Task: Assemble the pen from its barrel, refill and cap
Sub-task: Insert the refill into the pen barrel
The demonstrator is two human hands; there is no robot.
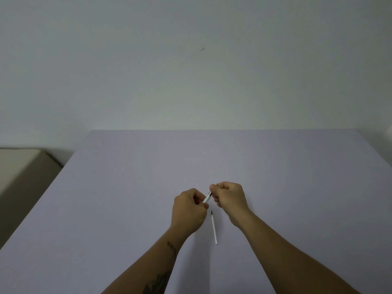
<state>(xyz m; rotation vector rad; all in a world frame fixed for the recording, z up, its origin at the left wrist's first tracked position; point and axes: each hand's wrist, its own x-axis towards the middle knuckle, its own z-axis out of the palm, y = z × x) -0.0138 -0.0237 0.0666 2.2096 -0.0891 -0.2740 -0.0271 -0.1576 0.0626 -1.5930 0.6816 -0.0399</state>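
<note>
Plain lavender cloth-covered desk [131,187] against a pale wall [191,60]; left hand [187,211] and right hand [230,198] both pinch a slim silvery pen barrel [207,197] near the thin white refill [214,229].

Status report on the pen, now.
Left hand and right hand both closed on the barrel, held above the table. Refill lies loose between the wrists. Nothing in the way.

We see a table [127,187] in front of a wall [191,60]. Our left hand [188,209] and right hand [230,198] meet above the middle of the table. Between them we hold the barrel [207,197], tilted. The refill [214,228] lies on the table, just below and between our hands.
</note>
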